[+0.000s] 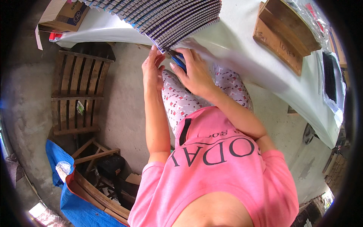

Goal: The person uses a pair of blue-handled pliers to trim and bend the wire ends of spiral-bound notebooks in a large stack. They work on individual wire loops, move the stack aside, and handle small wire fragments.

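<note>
My right hand (197, 72) is wrapped round blue-handled pliers (177, 60). The tool's jaws meet the near corner of a wide, curved panel of many narrow grey and dark strips (174, 20). At that same corner my left hand (153, 68) has its fingertips pressed to the panel's edge, beside the jaws. What lies between the jaws is too small to make out. The panel rests on a white-covered table (234, 49) and its near corner hangs over the edge.
A brown wooden stand (280, 49) is on the table's right, near a black bristly strip (329, 75) in clear plastic. A cardboard box (64, 17) sits at the far left. On the left floor are a slatted wooden bench (77, 94) and a blue tarp (75, 200).
</note>
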Action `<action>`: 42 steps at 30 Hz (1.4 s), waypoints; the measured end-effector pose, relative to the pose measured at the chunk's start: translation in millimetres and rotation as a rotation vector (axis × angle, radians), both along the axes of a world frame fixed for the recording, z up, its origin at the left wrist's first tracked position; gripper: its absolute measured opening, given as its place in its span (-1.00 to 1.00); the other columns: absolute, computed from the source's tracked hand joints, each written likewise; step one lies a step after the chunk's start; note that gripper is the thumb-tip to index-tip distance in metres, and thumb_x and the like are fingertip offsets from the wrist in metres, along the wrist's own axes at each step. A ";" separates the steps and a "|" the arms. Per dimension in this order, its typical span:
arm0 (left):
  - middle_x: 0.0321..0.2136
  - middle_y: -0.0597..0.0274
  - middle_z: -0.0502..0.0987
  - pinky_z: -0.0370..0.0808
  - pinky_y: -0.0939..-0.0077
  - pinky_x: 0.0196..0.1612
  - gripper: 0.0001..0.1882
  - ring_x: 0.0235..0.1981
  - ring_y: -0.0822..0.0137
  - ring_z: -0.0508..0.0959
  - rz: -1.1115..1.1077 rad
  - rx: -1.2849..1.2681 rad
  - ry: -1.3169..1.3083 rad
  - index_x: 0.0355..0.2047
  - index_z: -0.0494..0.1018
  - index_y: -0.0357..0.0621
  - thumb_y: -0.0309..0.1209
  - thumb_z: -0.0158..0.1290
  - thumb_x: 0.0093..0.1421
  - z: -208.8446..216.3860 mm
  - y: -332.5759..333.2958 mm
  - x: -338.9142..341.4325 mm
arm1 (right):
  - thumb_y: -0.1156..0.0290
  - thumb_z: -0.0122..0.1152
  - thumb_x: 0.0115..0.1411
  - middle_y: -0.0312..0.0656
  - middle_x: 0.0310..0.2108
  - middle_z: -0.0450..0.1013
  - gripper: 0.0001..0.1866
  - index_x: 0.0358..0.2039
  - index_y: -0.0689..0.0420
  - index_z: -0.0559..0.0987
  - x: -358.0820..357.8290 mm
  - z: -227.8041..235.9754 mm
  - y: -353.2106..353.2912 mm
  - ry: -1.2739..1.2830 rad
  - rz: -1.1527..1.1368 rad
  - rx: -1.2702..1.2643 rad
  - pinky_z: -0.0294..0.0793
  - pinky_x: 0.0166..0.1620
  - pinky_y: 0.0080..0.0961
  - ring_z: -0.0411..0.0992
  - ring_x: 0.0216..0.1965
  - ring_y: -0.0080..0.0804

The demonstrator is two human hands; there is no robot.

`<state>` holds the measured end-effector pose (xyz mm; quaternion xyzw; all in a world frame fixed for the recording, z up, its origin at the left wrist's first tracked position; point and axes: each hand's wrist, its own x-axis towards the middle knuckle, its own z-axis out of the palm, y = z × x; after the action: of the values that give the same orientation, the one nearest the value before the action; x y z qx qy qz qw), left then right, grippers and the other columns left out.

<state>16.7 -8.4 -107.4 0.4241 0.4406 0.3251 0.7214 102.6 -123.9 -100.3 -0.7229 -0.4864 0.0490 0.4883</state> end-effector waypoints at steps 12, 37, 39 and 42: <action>-0.43 0.39 0.48 0.15 0.53 -0.31 -0.55 -0.32 0.49 0.39 -0.026 0.009 -0.001 -0.43 0.50 -0.05 0.10 0.14 0.01 -3.9 1.7 1.7 | 0.22 0.10 0.14 -0.08 -0.25 0.38 -0.62 -0.05 0.02 0.35 11.1 5.9 5.7 0.104 0.117 -0.135 0.36 -0.29 -0.24 0.41 -0.29 -0.10; -0.41 0.33 0.46 0.12 0.45 -0.23 -0.43 -0.28 0.43 0.37 -0.067 -0.010 0.022 -0.42 0.49 -0.11 0.21 0.10 -0.04 -7.7 9.5 0.5 | 0.20 0.09 0.13 -0.13 -0.19 0.35 -0.62 -0.05 -0.01 0.36 8.2 12.0 2.9 0.091 0.020 -0.033 0.29 -0.19 -0.13 0.35 -0.20 -0.13; -0.42 0.32 0.46 0.12 0.45 -0.24 -0.41 -0.28 0.42 0.37 -0.057 0.006 0.027 -0.43 0.49 -0.12 0.23 0.08 -0.04 -8.3 9.8 0.7 | 0.19 0.08 0.14 -0.11 -0.17 0.34 -0.61 -0.03 0.01 0.35 4.4 11.1 1.4 -0.031 -0.065 -0.007 0.27 -0.14 -0.14 0.33 -0.15 -0.12; -0.42 0.32 0.46 0.12 0.46 -0.25 -0.41 -0.26 0.42 0.36 -0.067 0.029 0.039 -0.44 0.48 -0.10 0.23 0.06 -0.02 -5.1 7.7 0.8 | 0.19 0.08 0.16 -0.12 -0.12 0.33 -0.59 -0.02 0.05 0.35 5.6 21.2 -0.3 -0.236 -0.116 0.002 0.18 -0.02 -0.18 0.28 -0.08 -0.14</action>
<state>17.5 -0.7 -112.5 0.4551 0.4354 0.2989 0.7169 108.3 -124.2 -79.1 -0.7501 -0.4981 -0.0653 0.4302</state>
